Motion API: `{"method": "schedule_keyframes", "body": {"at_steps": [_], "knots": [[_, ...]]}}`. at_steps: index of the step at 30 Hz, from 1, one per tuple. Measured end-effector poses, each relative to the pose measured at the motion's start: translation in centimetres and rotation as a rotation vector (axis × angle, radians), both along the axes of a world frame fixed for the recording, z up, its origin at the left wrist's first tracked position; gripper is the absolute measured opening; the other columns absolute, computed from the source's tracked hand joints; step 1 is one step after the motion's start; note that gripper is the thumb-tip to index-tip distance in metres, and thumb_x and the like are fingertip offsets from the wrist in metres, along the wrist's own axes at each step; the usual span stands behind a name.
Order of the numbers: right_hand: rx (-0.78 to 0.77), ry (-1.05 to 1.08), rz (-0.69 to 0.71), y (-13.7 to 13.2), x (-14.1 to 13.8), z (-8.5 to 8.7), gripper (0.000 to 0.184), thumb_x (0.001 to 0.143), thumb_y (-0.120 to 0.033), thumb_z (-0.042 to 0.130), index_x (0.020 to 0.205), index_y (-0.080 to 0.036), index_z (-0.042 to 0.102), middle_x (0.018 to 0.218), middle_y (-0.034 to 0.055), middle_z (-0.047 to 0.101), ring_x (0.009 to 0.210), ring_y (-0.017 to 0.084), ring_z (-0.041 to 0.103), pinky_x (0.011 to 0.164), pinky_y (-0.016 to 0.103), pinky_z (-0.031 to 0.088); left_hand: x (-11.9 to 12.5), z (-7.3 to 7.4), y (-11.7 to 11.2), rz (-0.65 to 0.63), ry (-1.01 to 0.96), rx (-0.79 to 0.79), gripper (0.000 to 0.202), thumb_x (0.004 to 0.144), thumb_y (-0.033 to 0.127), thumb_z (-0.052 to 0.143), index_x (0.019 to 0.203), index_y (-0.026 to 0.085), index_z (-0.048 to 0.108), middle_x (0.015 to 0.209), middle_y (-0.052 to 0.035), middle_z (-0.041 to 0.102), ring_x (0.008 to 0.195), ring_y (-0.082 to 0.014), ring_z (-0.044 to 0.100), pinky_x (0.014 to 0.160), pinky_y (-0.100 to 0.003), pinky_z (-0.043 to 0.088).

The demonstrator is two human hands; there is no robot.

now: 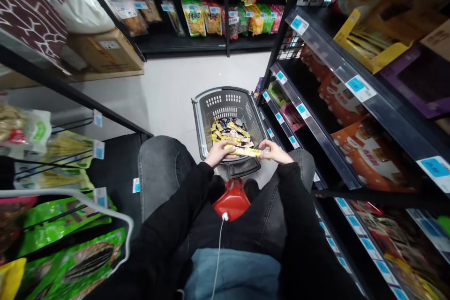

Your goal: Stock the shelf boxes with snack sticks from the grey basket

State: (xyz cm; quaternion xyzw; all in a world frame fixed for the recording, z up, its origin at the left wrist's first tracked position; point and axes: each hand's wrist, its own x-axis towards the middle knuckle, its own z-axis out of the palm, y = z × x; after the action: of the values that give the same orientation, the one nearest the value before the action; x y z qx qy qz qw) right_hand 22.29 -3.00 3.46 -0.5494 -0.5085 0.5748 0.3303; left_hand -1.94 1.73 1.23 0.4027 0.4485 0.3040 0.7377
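Observation:
Between my two hands is a long, slim yellow snack packet (pixel 245 151), level above the near rim of a grey shopping basket (pixel 199 124). My left hand (pixel 220 152) pinches its left end. The fingers of my right hand (pixel 276 151) close on its right end. Inside the basket lies a loose heap of similar yellow and dark stick packets (pixel 230 130). The print on the held packet is too small to read.
Shelves with blue price tags (pixel 356 85) rise close on my right, holding a yellow display box (pixel 374 58) and orange cartons (pixel 372 152). Hanging snack bags (pixel 80 262) line the left. A cardboard box (pixel 105 51) stands far left. A red stool (pixel 232 201) shows between my legs.

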Motion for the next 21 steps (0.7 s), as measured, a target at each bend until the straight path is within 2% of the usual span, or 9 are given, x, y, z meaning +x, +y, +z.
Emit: {"method": "schedule_keyframes", "body": {"at_steps": [5,10,16,21], "knots": [[0.010,-0.069,-0.046,-0.25,-0.42,0.27,0.031,0.058,-0.031,0.069,0.080,-0.013,0.059,0.077,0.0019,0.060,0.052,0.010,0.056,0.046,0.022,0.046,-0.18,-0.26,-0.05,-0.048,0.027,-0.034,0.035,0.054,0.025,0.078,0.084,0.012,0.065,0.093,-0.0050,0.065,0.072,-0.0162,0.064,0.079,-0.038,0.054],[0.145,-0.216,-0.040,-0.21,-0.30,0.54,0.025,0.066,-0.031,0.064,0.079,-0.011,0.068,0.070,0.0053,0.066,0.060,0.014,0.060,0.058,0.024,0.047,-0.18,-0.04,0.00,-0.049,0.032,-0.048,0.039,0.045,0.024,0.082,0.077,0.012,0.062,0.089,-0.0032,0.065,0.069,-0.0153,0.064,0.078,-0.039,0.054],[0.155,-0.244,-0.048,-0.07,-0.36,-0.03,0.027,0.070,-0.036,0.061,0.078,-0.012,0.070,0.076,0.0074,0.069,0.069,0.018,0.063,0.064,0.027,0.048,-0.19,-0.16,0.11,-0.032,0.047,-0.046,0.034,0.047,0.028,0.081,0.071,0.011,0.063,0.073,-0.0017,0.064,0.064,-0.0172,0.063,0.072,-0.040,0.055],[0.197,-0.290,-0.021,0.02,-0.84,0.57,0.020,0.072,-0.028,0.060,0.080,-0.012,0.070,0.080,0.0072,0.069,0.076,0.018,0.063,0.073,0.029,0.048,-0.35,-0.80,0.26,0.002,0.067,0.029,0.032,0.049,0.032,0.080,0.065,0.011,0.062,0.072,-0.0028,0.063,0.062,-0.0171,0.062,0.063,-0.037,0.056]]}}
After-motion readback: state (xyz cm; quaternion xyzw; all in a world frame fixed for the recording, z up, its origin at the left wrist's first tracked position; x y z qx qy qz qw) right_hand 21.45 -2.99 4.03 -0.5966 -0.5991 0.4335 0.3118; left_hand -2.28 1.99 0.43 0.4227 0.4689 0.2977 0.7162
